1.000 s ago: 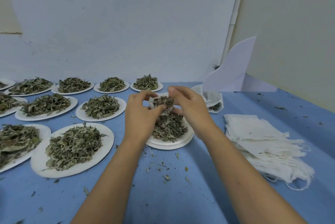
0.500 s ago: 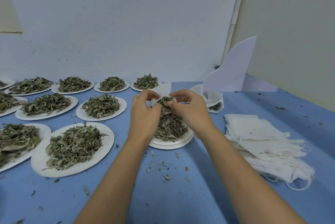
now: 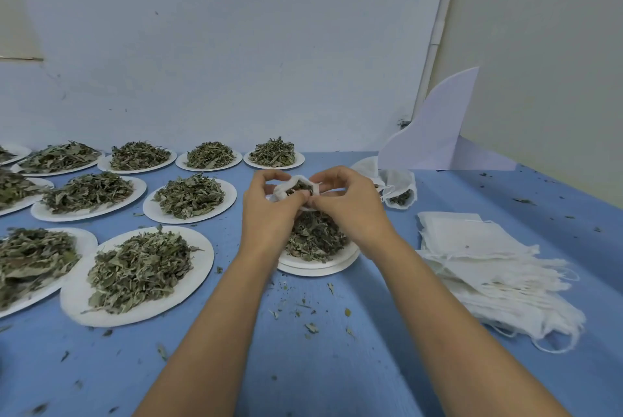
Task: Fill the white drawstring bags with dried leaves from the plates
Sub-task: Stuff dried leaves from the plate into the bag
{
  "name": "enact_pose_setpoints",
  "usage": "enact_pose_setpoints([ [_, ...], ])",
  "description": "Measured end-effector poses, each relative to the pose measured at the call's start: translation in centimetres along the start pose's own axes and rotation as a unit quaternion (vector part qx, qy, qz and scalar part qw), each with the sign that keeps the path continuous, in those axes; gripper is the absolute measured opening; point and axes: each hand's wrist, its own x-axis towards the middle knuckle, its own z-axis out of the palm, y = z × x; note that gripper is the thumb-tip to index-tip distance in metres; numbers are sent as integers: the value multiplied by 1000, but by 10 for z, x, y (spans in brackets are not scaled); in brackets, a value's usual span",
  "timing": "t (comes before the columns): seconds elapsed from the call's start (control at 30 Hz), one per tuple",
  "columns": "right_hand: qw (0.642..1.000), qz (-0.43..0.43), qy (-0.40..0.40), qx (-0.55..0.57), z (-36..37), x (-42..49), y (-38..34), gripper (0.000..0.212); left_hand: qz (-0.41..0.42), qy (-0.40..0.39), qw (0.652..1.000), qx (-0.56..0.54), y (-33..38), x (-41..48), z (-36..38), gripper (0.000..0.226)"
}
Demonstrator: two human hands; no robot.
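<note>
A small white drawstring bag (image 3: pixel 280 188), its mouth open and dried leaves showing inside, is held above a stack of white plates (image 3: pixel 318 265) heaped with dried leaves (image 3: pixel 315 237). My left hand (image 3: pixel 269 214) pinches the bag's left rim. My right hand (image 3: pixel 347 207) pinches its right rim, and the fingertips of both hands meet at the near edge. A pile of flat empty white bags (image 3: pixel 488 268) lies to the right. Filled bags (image 3: pixel 396 187) rest behind my right hand.
Several white plates of dried leaves (image 3: pixel 138 273) cover the blue table (image 3: pixel 303 366) to the left and back. Leaf crumbs are scattered in front of the near plate. A white curved card (image 3: pixel 435 133) stands at the back right against the wall.
The bag's loose upper flap has come down and its mouth now sits open between my hands. Both hands stay over the plate, slightly lower and closer together.
</note>
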Motion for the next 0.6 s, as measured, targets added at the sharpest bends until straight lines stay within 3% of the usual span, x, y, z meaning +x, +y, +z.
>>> enact_pose_setpoints([
  [0.1,992,52,-45,110,-2,-1,-3,25,25,-3,1000,16,0,2,-3,36],
  [0.27,999,-25,12,-16,6,-3,-4,16,62,38,992,100,-3,2,-3,27],
  [0.5,993,-2,-86,86,4,-6,-14,16,86,126,979,136,-5,8,-16,27],
  [0.6,997,-9,-59,49,6,-4,-13,15,78,117,983,121,-7,10,-18,26],
])
